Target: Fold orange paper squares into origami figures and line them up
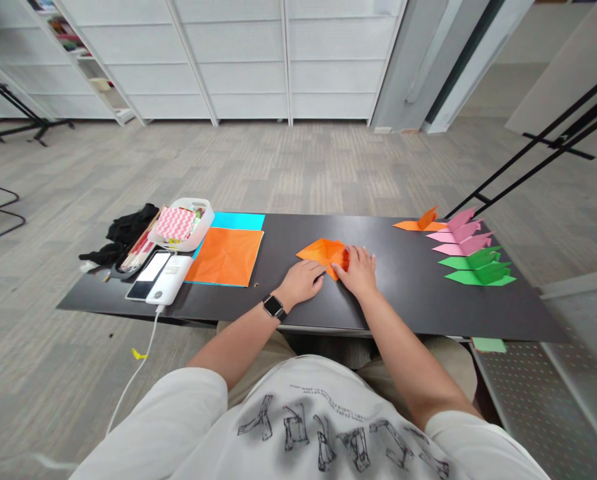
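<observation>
A partly folded sheet of orange origami paper (pixel 322 251) lies on the dark table in front of me, pointed at its left end and raised in creases on the right. My left hand (pixel 301 283), with a black watch on the wrist, has its bent fingers on the paper's lower left edge. On the right side, my right hand (pixel 359 271) grips the paper, thumb at the front and fingers curled over the raised folds. Those fingers partly hide the folds.
Folded paper cranes in orange (pixel 420 223), pink (pixel 459 235) and green (pixel 478 268) line the table's right end. Orange sheets (pixel 227 257) lie over blue ones at left, beside a white basket (pixel 201 228), a phone (pixel 147 280) and a cabled white power bank (pixel 169 280).
</observation>
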Motion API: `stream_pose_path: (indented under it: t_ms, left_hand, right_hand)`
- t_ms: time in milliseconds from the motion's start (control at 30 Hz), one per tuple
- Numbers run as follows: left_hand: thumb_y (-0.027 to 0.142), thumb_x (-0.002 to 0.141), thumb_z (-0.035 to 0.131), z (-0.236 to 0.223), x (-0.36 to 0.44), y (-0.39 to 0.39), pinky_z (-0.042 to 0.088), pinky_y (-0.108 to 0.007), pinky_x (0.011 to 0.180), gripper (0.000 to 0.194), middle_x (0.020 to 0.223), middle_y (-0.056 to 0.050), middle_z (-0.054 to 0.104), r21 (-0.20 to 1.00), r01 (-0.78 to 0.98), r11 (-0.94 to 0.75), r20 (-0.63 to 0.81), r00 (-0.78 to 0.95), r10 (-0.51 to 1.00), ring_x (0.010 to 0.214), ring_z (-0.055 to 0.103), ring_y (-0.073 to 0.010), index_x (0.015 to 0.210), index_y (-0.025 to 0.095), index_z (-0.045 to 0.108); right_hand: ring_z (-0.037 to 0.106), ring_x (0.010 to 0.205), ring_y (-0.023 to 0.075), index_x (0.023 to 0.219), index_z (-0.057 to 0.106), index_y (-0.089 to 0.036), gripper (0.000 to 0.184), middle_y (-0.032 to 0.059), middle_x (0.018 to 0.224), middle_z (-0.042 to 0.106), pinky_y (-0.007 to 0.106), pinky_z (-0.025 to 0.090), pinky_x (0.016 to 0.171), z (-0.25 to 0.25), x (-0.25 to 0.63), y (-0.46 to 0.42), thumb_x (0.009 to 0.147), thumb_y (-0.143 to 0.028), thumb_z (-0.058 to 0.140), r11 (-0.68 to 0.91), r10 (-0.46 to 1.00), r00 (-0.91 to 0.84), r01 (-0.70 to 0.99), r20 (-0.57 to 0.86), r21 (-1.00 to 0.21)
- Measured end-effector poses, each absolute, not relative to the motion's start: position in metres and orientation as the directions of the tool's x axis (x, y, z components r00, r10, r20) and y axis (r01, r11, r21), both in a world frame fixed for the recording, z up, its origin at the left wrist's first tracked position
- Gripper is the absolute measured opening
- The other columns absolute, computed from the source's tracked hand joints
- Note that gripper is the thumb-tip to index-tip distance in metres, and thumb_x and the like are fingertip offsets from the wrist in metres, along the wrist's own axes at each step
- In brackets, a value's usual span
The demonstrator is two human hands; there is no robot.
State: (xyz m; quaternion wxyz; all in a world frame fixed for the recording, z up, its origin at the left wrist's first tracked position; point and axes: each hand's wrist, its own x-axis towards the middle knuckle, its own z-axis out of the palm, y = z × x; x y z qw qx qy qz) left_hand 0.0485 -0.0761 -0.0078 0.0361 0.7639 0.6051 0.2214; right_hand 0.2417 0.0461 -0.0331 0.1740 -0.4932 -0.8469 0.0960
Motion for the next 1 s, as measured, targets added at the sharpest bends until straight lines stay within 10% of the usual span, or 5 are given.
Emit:
stream_pose_path:
  t_ms: [667, 1000]
  left_hand:
    - [0.012, 0.097, 0.062, -0.007, 0.007, -0.077, 0.046, -0.059, 0.122, 0.025, 0.110, -0.008, 0.082, 0.346, 0.937, 0.041, 0.485, -0.216, 0.847, 0.115, 0.073, -0.0292, 0.110, 0.022, 0.081]
    - [0.016, 0.103, 0.056, -0.010, 0.041, -0.072, 0.054, -0.045, 0.117, 0.030, 0.132, -0.011, 0.074, 0.310, 0.906, -0.288, 0.431, 0.136, 0.892, 0.125, 0.068, -0.0259, 0.128, 0.020, 0.071]
  right_hand:
    - [0.034, 0.158, 0.0448, 0.156, 0.054, -0.019, 0.067, 0.0198, 0.165, 0.050, 0.075, 0.019, 0.127, -0.037, 0.270, 0.065, 0.099, -0.055, 0.059, 0.354, 0.934, -0.311, 0.869, 0.175, -0.345]
    - [0.037, 0.156, 0.0434, 0.149, 0.061, -0.023, 0.060, 0.0186, 0.160, 0.053, 0.078, 0.018, 0.126, -0.038, 0.261, 0.060, 0.096, -0.050, 0.063, 0.477, 0.876, -0.405, 0.801, 0.261, -0.362]
